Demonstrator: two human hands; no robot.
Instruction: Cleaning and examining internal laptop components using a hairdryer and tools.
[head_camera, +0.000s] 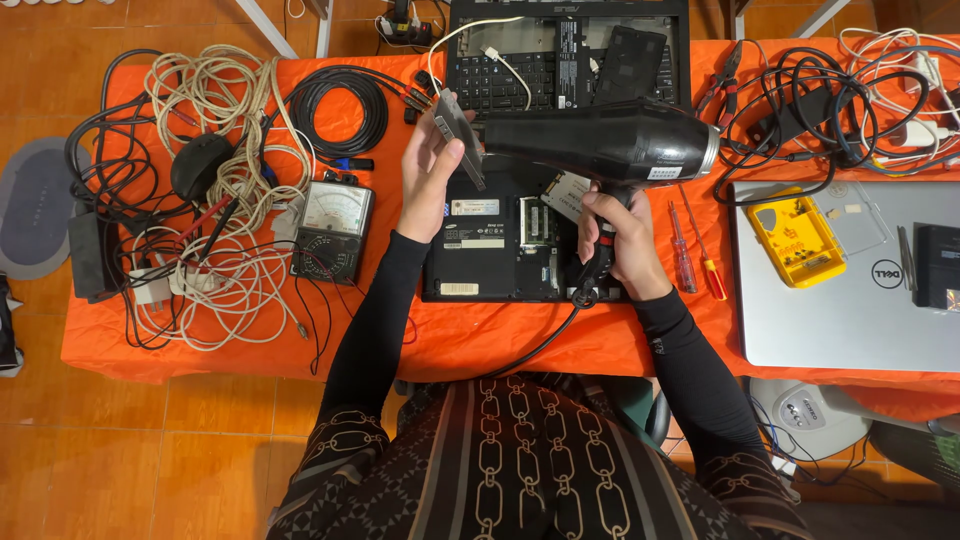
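From the head camera we see, at upper centre of the frame, our left hand (428, 170) gripping a thin drive tray (459, 135), probably metal, while our right hand (612, 240) clasps a black hair dryer (600, 142), whose nozzle is best kept aimed steadily at the tray.

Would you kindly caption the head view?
Right hand aims black hair dryer at flat drive in left hand.

Black hair dryer (600, 140), orange tablecloth (480, 340), yellow case (795, 240), silver laptop (850, 300).
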